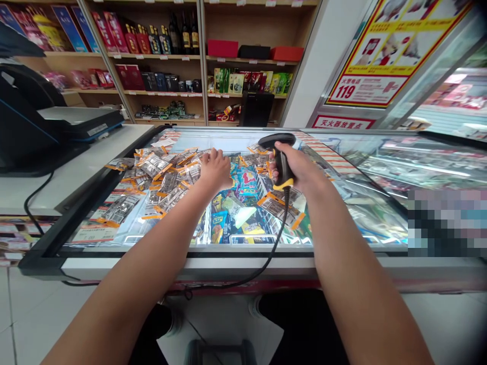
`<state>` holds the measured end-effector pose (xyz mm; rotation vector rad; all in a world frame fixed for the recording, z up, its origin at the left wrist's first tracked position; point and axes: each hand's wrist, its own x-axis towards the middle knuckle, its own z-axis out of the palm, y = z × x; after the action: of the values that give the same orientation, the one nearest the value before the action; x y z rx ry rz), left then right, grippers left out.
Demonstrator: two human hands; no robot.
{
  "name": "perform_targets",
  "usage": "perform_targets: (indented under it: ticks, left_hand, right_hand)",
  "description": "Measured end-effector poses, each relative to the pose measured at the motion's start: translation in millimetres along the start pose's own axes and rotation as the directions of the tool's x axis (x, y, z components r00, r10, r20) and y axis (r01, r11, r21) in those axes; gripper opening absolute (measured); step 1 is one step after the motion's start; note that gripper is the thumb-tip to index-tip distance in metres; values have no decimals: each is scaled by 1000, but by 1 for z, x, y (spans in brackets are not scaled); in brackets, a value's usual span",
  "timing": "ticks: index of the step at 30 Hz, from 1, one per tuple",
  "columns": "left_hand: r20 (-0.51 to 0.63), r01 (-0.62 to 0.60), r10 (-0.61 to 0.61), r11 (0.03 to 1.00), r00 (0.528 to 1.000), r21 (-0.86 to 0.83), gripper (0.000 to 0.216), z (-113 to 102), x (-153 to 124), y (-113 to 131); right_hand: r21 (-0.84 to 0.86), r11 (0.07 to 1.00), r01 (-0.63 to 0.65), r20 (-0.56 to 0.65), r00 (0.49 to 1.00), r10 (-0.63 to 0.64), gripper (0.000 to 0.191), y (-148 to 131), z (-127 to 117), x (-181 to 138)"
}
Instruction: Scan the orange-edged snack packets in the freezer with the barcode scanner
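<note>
While the thin black cable (286,203) hung curved at lower centre, the right hand (301,165) gripped the black-and-yellow plastic scanner (283,170) mid-frame; the left hand (215,171) bent its fingers over clear-and-orange plastic packets (154,165) centre-left, pinching or not, I couldn't tell. Flattened packets likely scanned best.

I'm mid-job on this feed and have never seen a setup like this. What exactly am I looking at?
There's no robot: one head-worn camera looks forward and down at a person's bare hands. The right hand grips a corded barcode scanner. The left hand is at the edge of a pile of small orange-edged packets; whether it holds one is unclear. The packets lie on a glass-topped freezer, with bagged goods visible beneath the glass. Stocked shelves stand behind.
</note>
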<state>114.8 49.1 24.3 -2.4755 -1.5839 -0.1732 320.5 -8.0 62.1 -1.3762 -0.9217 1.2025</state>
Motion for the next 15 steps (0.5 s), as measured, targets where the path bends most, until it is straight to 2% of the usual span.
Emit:
perform_targets:
  ticks: [2,3,5,6,8,11,15]
  left_hand:
    - [59,-123,131,985,990,-121,51,-9,-7,13]
    - [99,-223,249,950,963,-221,52,-12,-11,21]
    - [219,-301,392,884,893,-358,67,-16,-20,40]
    - [249,-299,404,880,880,-370,78,-17,-23,49]
    - [247,-262,346,911,905,-319,88,-15,-29,65]
    - [265,-232,322,919,909,-320,82,-14,-31,76]
    - [372,-183,324,912,870,-367,77,-19,-25,70]
  right_hand:
    - [50,998,48,-63,997,-44,32,-3,-1,1]
    - [73,995,68,-84,995,-62,32,-4,-1,1]
    - [111,990,89,-115,991,-76,32,-6,-2,2]
    - [126,988,88,-123,990,-73,32,-6,-3,2]
    - [147,986,76,-126,990,-58,31,-5,-3,3]
    - [148,987,64,-109,993,-48,31,-4,-2,4]
    - [121,992,45,-89,995,-34,32,-4,0,2]
